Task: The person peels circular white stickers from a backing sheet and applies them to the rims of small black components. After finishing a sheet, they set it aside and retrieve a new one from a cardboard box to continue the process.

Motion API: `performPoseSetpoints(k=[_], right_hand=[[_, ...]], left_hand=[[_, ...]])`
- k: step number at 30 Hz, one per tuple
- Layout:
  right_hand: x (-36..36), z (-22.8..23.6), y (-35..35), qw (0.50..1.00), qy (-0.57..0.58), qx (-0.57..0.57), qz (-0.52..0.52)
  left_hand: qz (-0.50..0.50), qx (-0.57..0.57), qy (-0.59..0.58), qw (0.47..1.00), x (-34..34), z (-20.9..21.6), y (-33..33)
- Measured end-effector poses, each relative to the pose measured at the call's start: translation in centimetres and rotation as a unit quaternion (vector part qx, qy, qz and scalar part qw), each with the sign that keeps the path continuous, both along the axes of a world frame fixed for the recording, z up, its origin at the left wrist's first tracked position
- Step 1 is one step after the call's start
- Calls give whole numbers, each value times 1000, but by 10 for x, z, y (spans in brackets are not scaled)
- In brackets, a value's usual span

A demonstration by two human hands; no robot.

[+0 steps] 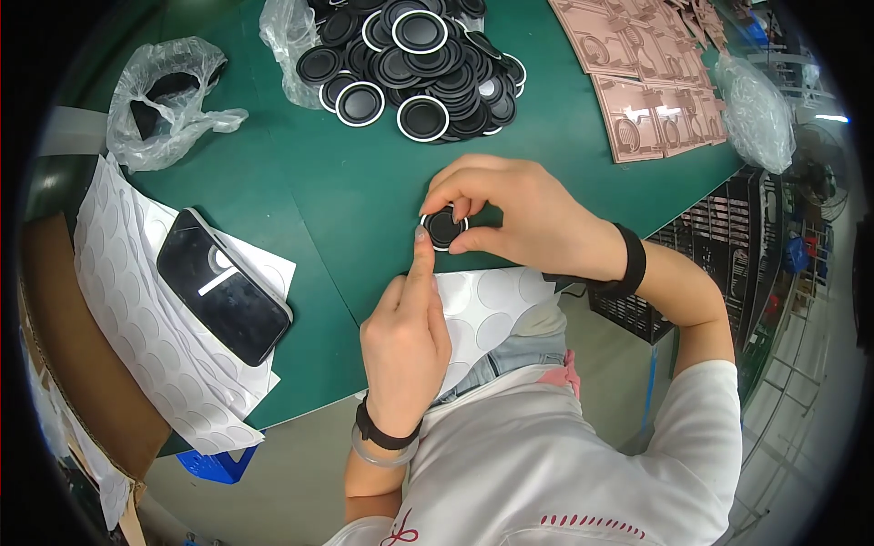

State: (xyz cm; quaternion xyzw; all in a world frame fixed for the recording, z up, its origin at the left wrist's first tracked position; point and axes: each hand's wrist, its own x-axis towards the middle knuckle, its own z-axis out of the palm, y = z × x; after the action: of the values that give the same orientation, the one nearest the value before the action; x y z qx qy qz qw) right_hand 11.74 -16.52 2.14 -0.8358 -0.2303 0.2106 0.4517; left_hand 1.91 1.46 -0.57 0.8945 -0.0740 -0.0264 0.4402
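Note:
My right hand [519, 214] pinches a small round black disc with a white rim [445, 227] between thumb and fingers, just above the green table's near edge. My left hand [405, 341] points its index finger up, and the fingertip touches the disc's left rim. Under both hands lies a white sheet of round stickers [487, 305], hanging partly over the table edge. A heap of the same black discs [414, 59] sits at the far side of the table.
A dark phone [223, 287] rests on a stack of white sticker sheets [137, 337] at the left. Crumpled clear plastic bags [168, 96] lie far left and far right. Pinkish-brown flat panels [642, 82] lie at the back right. A black crate [719, 246] stands beside the table.

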Motion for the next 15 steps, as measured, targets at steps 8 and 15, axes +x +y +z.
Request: performPoseSetpoints(k=[8, 15], right_hand=[[-3, -3, -11, 992, -117, -11, 50], [1, -2, -14, 991, -110, -11, 72]], left_hand=[[82, -62, 21, 994, -9, 2, -7], [49, -64, -67, 995, -8, -6, -5]])
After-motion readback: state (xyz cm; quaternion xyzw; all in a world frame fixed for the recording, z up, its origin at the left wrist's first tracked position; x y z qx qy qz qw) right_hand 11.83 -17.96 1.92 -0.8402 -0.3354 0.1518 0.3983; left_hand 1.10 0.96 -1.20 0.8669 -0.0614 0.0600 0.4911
